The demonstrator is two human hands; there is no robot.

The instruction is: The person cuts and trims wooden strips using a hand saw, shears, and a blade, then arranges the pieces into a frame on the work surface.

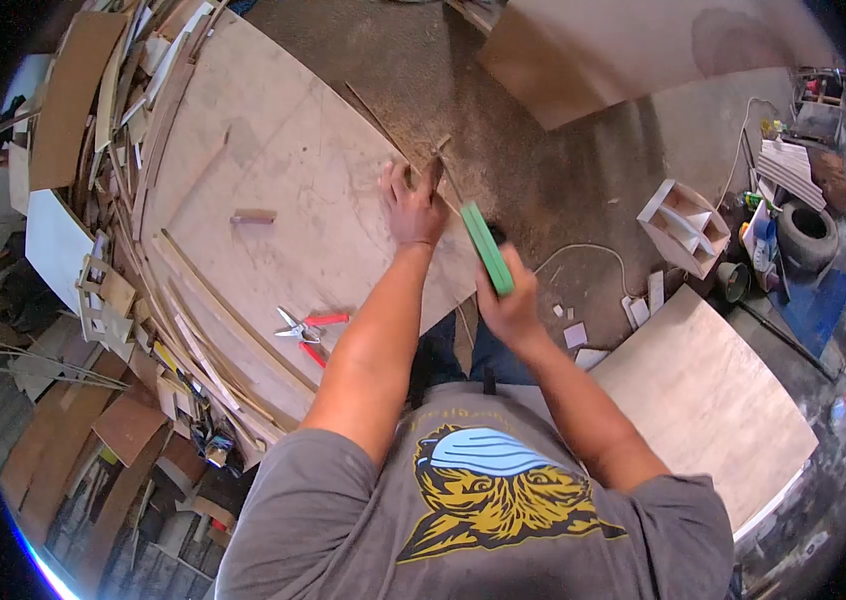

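My right hand (513,305) is closed around a long green block (487,248), near the right edge of a large pale wooden board (293,160). From its far end a thin dark strip runs up toward a small wooden piece (440,147) at the board's edge. My left hand (413,208) rests at that edge, fingers bent, with thumb and forefinger beside the small piece; whether they grip it is unclear. Red-handled snips (311,328) lie open on the board, left of my left forearm. A short wood block (253,216) sits near the board's middle.
Wood strips (233,320) line the board's left side, beside heaps of offcuts. A divided wooden box (683,228), a tire (807,235) and a cable (593,248) lie at the right. Other sheets stand at the upper right (633,50) and lower right (708,410).
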